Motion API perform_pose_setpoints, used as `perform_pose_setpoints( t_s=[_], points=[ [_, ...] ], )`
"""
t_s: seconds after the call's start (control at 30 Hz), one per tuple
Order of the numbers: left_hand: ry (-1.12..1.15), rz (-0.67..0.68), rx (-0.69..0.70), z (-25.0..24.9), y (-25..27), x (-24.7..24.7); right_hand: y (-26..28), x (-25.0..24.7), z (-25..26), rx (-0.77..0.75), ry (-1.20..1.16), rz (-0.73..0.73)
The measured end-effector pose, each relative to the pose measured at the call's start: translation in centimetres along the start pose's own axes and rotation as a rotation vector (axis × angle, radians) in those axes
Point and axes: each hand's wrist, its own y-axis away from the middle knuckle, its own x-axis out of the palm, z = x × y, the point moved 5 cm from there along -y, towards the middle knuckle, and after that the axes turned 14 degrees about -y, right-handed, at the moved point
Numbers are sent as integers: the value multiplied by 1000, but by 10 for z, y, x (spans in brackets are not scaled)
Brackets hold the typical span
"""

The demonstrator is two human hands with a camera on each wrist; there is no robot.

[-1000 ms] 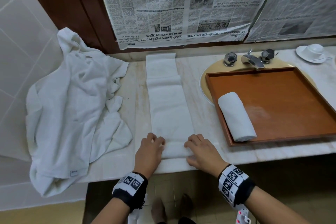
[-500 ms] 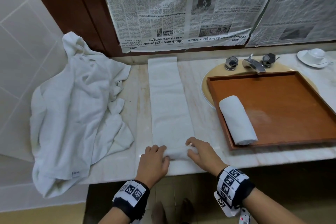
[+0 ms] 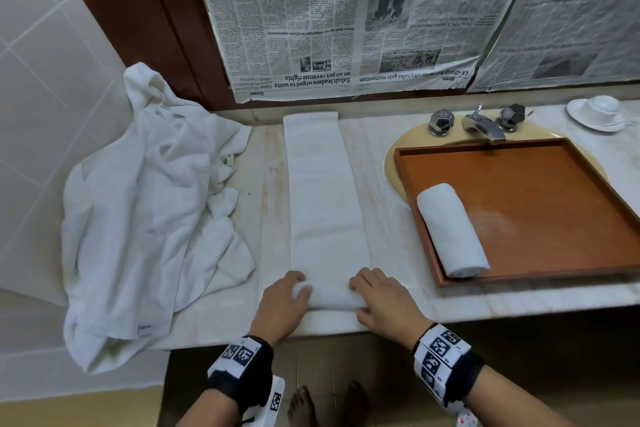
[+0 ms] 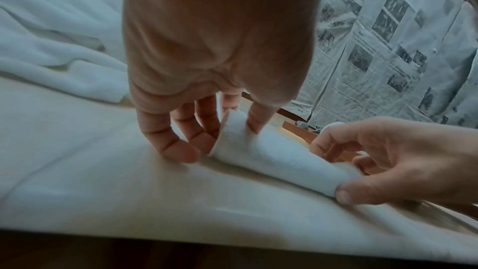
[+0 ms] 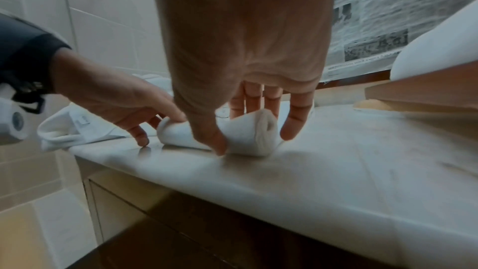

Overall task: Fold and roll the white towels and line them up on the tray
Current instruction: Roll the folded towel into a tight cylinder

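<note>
A long folded white towel point(image 3: 325, 198) lies flat down the marble counter, its near end wound into a small roll point(image 3: 330, 298). My left hand point(image 3: 296, 288) grips the roll's left end and my right hand point(image 3: 360, 298) its right end. In the left wrist view the thumb presses on top of the roll point(image 4: 279, 161) and the fingers point(image 4: 181, 150) sit at its end. In the right wrist view my thumb and fingers curl round the roll point(image 5: 243, 136). One finished rolled towel point(image 3: 450, 229) lies at the left side of the wooden tray point(image 3: 554, 211).
A heap of loose white towels point(image 3: 145, 211) covers the counter's left end and hangs over its edge. The tray sits over the sink below the tap point(image 3: 483, 125). A cup and saucer point(image 3: 599, 111) stand far right. Newspaper point(image 3: 346, 21) covers the wall behind.
The towel's near end has been turned over into a small roll under both hands. The raised fold halfway up the strip has flattened out.
</note>
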Motion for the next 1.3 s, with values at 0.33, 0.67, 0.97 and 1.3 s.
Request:
perform_pose_setpoints(
  t_s=[0.33, 0.67, 0.97, 1.3],
  points=[
    [-305, -183, 326, -14, 11, 3, -25, -13, -9, 215, -268, 9],
    [-8, -96, 162, -5, -14, -6, -26, -14, -19, 347, -497, -169],
    [19, -142, -23, -5, -26, -4, -21, -10, -3, 68, 2, -194],
    [-324, -302, 308, -14, 2, 11, -27, -16, -12, 155, -225, -71]
  ],
)
